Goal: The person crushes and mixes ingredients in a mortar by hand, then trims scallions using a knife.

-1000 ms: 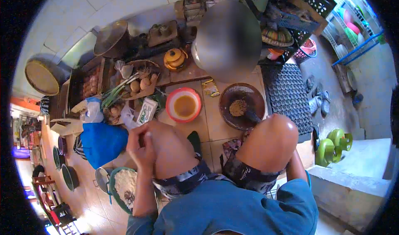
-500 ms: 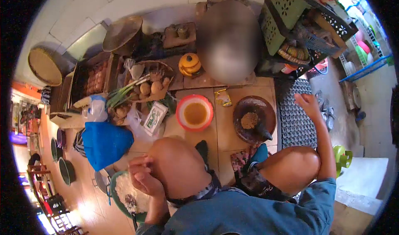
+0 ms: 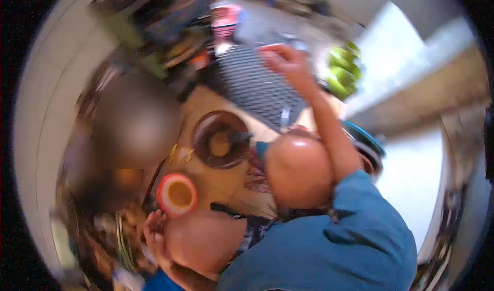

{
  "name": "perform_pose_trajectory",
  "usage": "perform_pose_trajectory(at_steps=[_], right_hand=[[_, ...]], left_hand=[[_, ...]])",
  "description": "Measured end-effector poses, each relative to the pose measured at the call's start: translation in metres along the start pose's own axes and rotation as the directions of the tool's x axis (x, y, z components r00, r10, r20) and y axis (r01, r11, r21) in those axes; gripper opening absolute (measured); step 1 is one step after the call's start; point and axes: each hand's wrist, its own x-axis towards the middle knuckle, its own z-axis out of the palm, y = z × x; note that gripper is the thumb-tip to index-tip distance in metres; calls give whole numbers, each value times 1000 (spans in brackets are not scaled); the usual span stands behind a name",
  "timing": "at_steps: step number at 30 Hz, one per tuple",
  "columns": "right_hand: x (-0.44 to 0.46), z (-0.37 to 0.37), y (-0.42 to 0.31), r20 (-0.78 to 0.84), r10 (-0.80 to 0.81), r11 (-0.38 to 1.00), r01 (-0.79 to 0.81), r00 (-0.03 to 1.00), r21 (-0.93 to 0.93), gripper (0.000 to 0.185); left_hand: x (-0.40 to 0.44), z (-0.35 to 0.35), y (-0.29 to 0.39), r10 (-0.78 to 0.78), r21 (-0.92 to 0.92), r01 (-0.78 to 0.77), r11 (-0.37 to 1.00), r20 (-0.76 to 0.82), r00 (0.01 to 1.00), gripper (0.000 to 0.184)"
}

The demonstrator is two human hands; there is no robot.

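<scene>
My right hand [image 3: 284, 62] hangs over the black mat [image 3: 249, 82], holding nothing, its fingers blurred but loosely stretched out. That forearm passes over my right knee. Beside my left knee is my left hand [image 3: 157, 242], fingers apart and slightly bent, with nothing seen in it. On the tiled floor before me stands a dark stone mortar [image 3: 202, 149] with a ground brown mass [image 3: 220, 144] inside. A dark pestle [image 3: 240, 136] leans on its right side. Nearer my left knee sits a red-rimmed bowl [image 3: 193, 188] of brownish liquid. A yellow packet [image 3: 181, 154] lies between bowl and mortar.
Light-green plastic ware [image 3: 343, 69] stands beyond my right arm. A round teal-rimmed container [image 3: 366, 136] is by my right elbow, near a white panel [image 3: 417, 180]. A pink basket [image 3: 226, 20] sits at the back. Part of the blue bag [image 3: 162, 281] shows low left.
The view has swung to the right, blurring the scene; mortar and bowl now appear further left. The teal-rimmed container has come into view. My left hand has lowered against the knee's outer side.
</scene>
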Motion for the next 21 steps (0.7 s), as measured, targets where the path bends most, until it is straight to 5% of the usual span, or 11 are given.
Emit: perform_pose_trajectory(at_steps=[2, 3, 6, 7, 9, 12, 14, 18, 21], right_hand=[[-27, -4, 19, -79, -24, 998, 28, 997, 48, 21], [-44, -2, 21, -44, 37, 967, -25, 998, 253, 18], [-105, -13, 24, -166, -45, 999, 47, 985, 13, 15], [-128, -26, 8, -200, 49, 997, -60, 978, -45, 16], [-171, -59, 40, -238, 8, 973, -63, 971, -222, 16], [-235, -152, 50, -313, 381, 838, -468, 870, -280, 20], [-280, -226, 66, -350, 111, 549, -351, 930, -759, 23], [-326, -315, 87, -494, 127, 301, -508, 860, -807, 36], [-336, -335, 129, -374, 254, 336, -443, 892, -831, 42]], left_hand=[[17, 17, -9, 3, -107, 22, 994, 230, 973, 74], [26, 21, -8, -58, -68, 84, 994, 316, 947, 72], [35, 36, 2, -208, 52, 207, 977, 446, 871, 68], [34, 39, 4, -246, 85, 233, 969, 463, 852, 66], [33, 46, 8, -291, 141, 254, 957, 465, 836, 63], [28, 54, 15, -329, 195, 269, 943, 436, 838, 59], [22, 66, 17, -330, 205, 266, 942, 407, 852, 56], [13, 84, 27, -302, 199, 246, 949, 334, 893, 51], [7, 102, 36, -273, 172, 232, 957, 277, 921, 48]])
